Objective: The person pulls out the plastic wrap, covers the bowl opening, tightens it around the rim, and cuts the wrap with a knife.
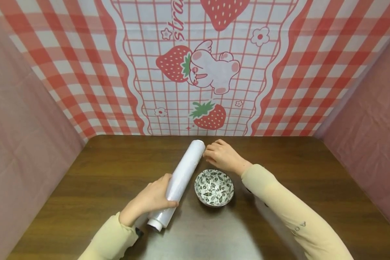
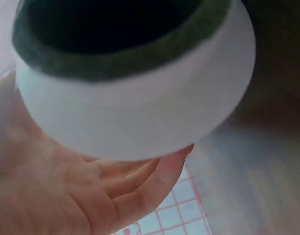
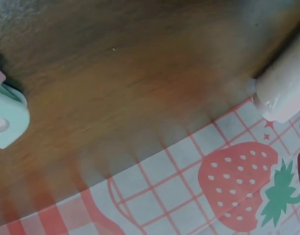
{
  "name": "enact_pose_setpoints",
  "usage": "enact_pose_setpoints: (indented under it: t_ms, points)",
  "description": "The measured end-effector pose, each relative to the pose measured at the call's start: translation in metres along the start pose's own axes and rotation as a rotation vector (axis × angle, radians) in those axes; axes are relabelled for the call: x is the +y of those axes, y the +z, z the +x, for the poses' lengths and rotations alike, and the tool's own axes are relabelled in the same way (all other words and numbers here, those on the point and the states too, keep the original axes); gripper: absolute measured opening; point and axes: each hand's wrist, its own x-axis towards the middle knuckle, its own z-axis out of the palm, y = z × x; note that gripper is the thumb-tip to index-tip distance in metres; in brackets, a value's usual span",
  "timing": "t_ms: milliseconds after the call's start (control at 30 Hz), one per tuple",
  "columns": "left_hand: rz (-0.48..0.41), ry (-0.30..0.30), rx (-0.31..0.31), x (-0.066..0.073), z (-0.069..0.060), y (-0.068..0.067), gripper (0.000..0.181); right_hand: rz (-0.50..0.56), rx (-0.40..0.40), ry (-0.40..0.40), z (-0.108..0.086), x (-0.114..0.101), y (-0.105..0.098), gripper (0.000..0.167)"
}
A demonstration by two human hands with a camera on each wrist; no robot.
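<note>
From my end I see the white roll (image 1: 185,169) slanting through the middle of the head view. The left hand (image 1: 152,196) grasps it near its lower end. Beside its upper end, the right hand (image 1: 223,156) has bent fingers (I cannot tell whether they pinch anything). Lower, just right of centre, the patterned bowl (image 1: 214,188) sits on the brown table (image 1: 84,187); strawberry-print cloth (image 1: 279,83) fills the top.
</note>
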Motion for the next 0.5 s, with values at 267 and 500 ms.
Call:
enact_pose_setpoints:
  t_ms: [267,500]
  points:
    - [-0.036,0.077,-0.066,-0.006,0.006,-0.008,0.069,-0.063,0.009,0.010,-0.008,0.007,0.009,0.020]
    - [-0.033,0.097,-0.088,-0.009,0.007,-0.009,0.069,-0.054,0.052,0.010,-0.013,0.006,0.010,0.020]
